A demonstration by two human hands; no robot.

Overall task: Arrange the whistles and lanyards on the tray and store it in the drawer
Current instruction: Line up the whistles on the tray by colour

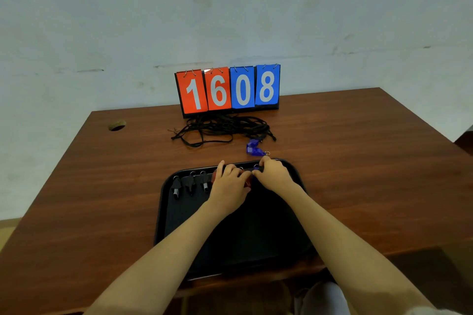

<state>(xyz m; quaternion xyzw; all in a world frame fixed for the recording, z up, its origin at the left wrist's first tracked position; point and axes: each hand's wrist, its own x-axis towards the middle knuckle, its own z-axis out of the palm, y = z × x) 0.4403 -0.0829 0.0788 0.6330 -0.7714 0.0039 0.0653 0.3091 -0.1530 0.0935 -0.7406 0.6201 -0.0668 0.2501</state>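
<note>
A black tray (169,212) lies on the wooden table near its front edge. Three black whistles (190,183) stand in a row along the tray's far left rim. My left hand (227,184) and my right hand (273,174) meet at the tray's far rim, fingers curled over red whistles (247,182) that they mostly hide. A dark blue whistle's ring (256,167) peeks out by my right fingers. Blue whistles (253,148) lie on the table just beyond the tray. A tangle of black lanyards (220,128) sits further back.
A flip scoreboard (227,89) reading 1608 stands at the table's back edge against the wall. A round cable hole (117,125) is at the back left. Bare wood lies left and right of the tray. No drawer is in view.
</note>
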